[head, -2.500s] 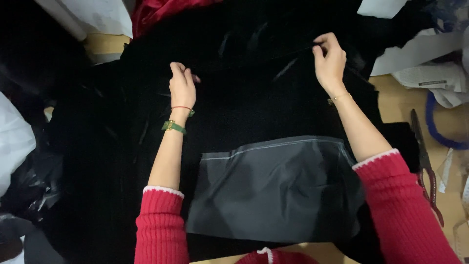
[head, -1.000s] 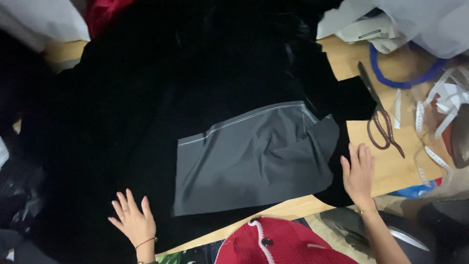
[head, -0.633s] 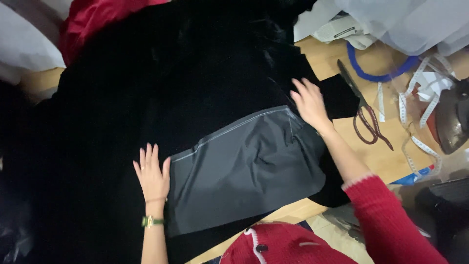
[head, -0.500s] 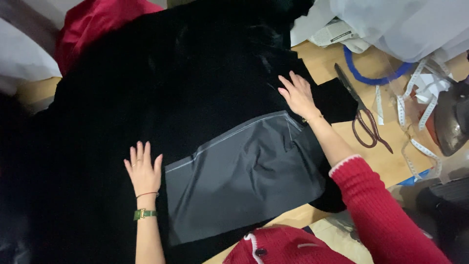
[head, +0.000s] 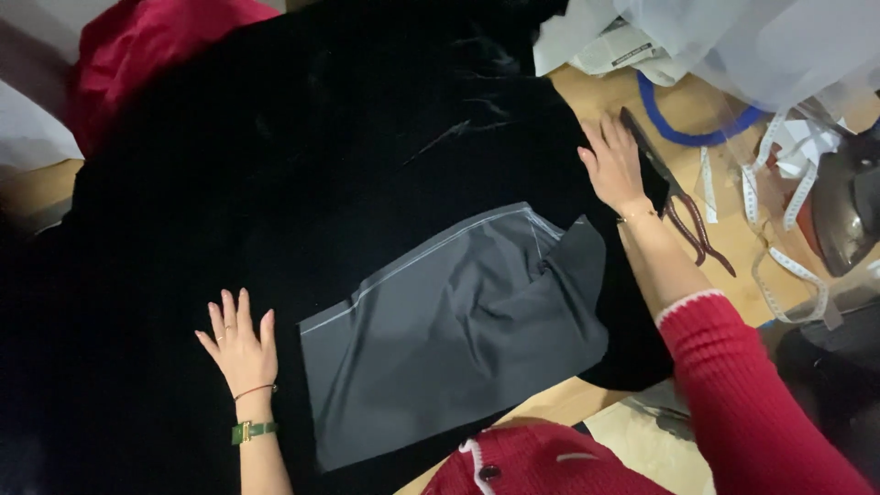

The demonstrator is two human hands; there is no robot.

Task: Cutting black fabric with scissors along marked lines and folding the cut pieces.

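Wooden tabletop [head: 724, 234], pale and cluttered along its far right edge, carries a wide spread of black velvety cloth [head: 302, 174] that covers nearly all of it. On that cloth lies a smooth dark grey fabric panel [head: 440, 330], four-sided, with a thin pale line along its upper edge and its right corner folded back over itself.

The left hand [head: 240, 344] lies flat and open on the black cloth, fingers spread, gripping nothing; the grey panel begins just beside its little-finger side. The right hand [head: 612, 165] also rests open, palm down, on the cloth's right margin, holding nothing; the panel's folded corner sits just below its wrist. Just beyond its fingertips lie brown-handled tailor's shears [head: 676, 197], though whether the fingers actually touch the blade is hard to tell from this angle. Farther out from that hand are a white measuring tape [head: 779, 266], a blue curved band [head: 687, 128], crumpled white sheeting [head: 733, 46] and a dark iron [head: 848, 211]. A heap of red fabric [head: 147, 55] lies well beyond the left hand.

The step in hand looks like smoothing and steadying the cloth. The next move would call for flattening that folded corner while the left palm keeps the cloth from sliding.
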